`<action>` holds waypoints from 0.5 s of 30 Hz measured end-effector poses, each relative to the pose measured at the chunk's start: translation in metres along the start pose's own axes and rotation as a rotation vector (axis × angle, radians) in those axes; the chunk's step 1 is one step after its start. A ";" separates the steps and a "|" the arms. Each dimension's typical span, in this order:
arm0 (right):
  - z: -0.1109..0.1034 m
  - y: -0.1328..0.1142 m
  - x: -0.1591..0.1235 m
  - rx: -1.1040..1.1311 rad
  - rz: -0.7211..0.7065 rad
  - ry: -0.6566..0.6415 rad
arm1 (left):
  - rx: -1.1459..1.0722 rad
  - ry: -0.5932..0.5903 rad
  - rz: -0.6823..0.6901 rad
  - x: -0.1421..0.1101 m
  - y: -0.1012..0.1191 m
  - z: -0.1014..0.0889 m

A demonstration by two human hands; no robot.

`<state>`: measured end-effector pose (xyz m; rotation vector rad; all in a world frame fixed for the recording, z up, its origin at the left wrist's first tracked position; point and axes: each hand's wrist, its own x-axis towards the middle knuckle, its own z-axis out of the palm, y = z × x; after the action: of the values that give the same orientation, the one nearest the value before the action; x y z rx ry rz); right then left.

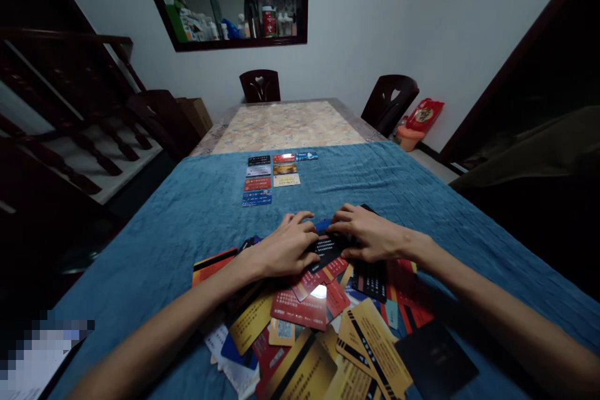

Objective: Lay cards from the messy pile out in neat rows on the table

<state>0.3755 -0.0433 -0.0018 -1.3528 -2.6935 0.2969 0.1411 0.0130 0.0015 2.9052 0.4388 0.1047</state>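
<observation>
Head view, sole | looks forward and down along surface (pixel 287 126) | hands (pixel 368 232) close, mid-frame | wall (pixel 370 19) farther, beyond surface

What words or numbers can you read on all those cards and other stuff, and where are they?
No words or numbers can be read for sure.
Shiny red card: white print, too blurred.
Black card: pale print, too small.
Big gold card: dark print, too blurred.
Square code on a small card: a sign, no readable words.
Cards in rows: too small.
Red bag: mark too blurred.
</observation>
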 end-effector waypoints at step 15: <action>-0.012 -0.002 -0.003 0.079 -0.054 -0.010 | 0.070 0.055 0.156 0.000 -0.001 -0.003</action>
<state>0.3784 -0.0453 0.0103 -1.2577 -2.6908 0.4017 0.1405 0.0144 0.0043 3.0088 0.2282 0.1961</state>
